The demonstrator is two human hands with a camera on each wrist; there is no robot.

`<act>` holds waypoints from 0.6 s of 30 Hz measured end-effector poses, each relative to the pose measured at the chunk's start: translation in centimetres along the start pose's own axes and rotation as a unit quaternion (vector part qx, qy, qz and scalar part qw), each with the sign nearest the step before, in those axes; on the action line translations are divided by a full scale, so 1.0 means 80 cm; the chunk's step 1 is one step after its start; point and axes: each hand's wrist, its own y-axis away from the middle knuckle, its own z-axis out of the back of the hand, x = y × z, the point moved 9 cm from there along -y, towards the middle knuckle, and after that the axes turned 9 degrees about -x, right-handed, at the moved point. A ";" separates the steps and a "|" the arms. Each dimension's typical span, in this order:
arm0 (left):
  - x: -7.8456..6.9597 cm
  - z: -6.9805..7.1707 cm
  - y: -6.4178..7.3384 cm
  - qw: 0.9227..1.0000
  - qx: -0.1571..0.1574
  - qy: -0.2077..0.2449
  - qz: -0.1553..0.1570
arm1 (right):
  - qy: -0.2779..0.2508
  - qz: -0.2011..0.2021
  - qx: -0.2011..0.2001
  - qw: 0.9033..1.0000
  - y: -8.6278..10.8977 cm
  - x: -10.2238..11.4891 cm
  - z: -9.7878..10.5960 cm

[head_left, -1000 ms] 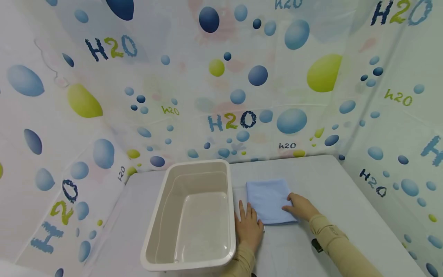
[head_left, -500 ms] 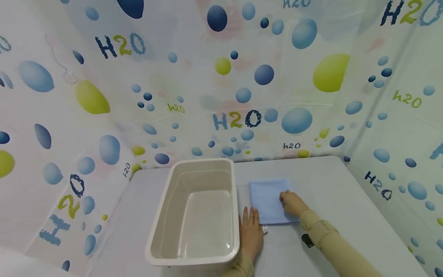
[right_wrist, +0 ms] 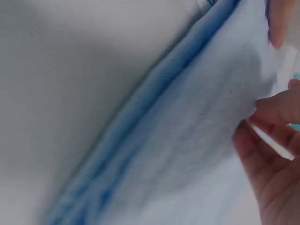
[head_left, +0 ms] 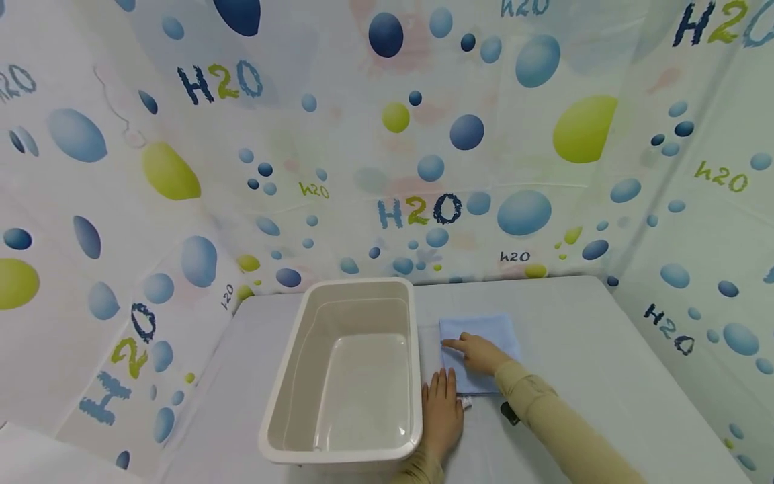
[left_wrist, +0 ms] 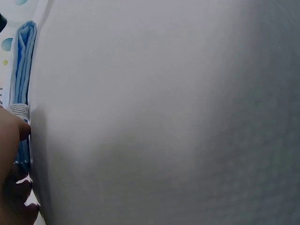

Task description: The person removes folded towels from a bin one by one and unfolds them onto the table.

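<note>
A folded light blue cloth [head_left: 478,326] lies flat on the table, right of the basin. Its stacked layers [left_wrist: 24,65] show side-on in the left wrist view. My right hand [head_left: 479,353] is over the cloth, index finger stretched to its left edge. In the right wrist view the right thumb and fingertips [right_wrist: 241,133] touch or nearly touch that edge, with a small gap between them. My left hand [head_left: 443,413] lies with straight fingers between basin and cloth, fingertips at the cloth's near left corner. A white tag [head_left: 465,402] sticks out there.
A deep beige plastic basin [head_left: 417,376] stands directly left of the left hand. The table [head_left: 562,323] has a pale cover. Behind and on both sides hang curtains [head_left: 338,148] printed with drops and "H2O". A small dark object [head_left: 510,413] sits under the right sleeve.
My right hand has moved left from the cloth's right edge, across its top to its left edge. The left hand has stayed beside the basin. The head view has shifted slightly.
</note>
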 end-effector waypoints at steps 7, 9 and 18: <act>0.003 -0.002 -0.001 1.000 -0.026 0.012 -0.004 | 0.085 -0.018 0.060 0.994 -0.006 0.018 -0.010; 0.005 -0.002 0.000 0.999 -0.029 0.015 -0.003 | 0.090 -0.022 0.068 0.993 -0.007 0.020 -0.013; 0.011 -0.006 0.014 0.990 -0.135 0.037 -0.012 | 0.072 -0.013 0.037 0.997 -0.009 0.021 -0.012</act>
